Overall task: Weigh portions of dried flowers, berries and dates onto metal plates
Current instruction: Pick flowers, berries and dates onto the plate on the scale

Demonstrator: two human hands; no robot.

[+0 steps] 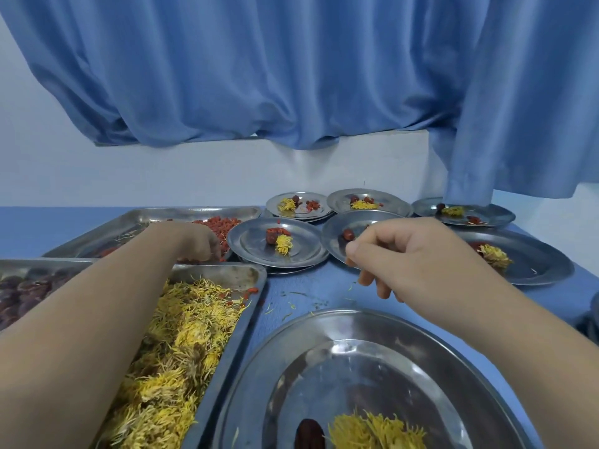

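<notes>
Head camera view, looking down over a blue table [324,286]: a large metal plate [324,335] sits nearest the viewer, holding one dark date [309,434] beside a clump of yellow dried flowers [376,431]. Just left of it, a long metal tray [246,277] is heaped with more yellow flowers, and a few red berries lie at its far end. The left hand [197,243] reaches into a farther tray of red berries [223,225], fingers curled down among them — whether it grips any cannot be told. The right hand [402,254] hovers above the table, thumb and fingertips pinched close together; nothing visible between them. Behind the hands, six smaller plates, one of them [275,244] in the middle, each carry a date, berries and flowers. A tray of dark dates [22,293] sits at far left. Blue curtains [291,76] hang behind.
</notes>
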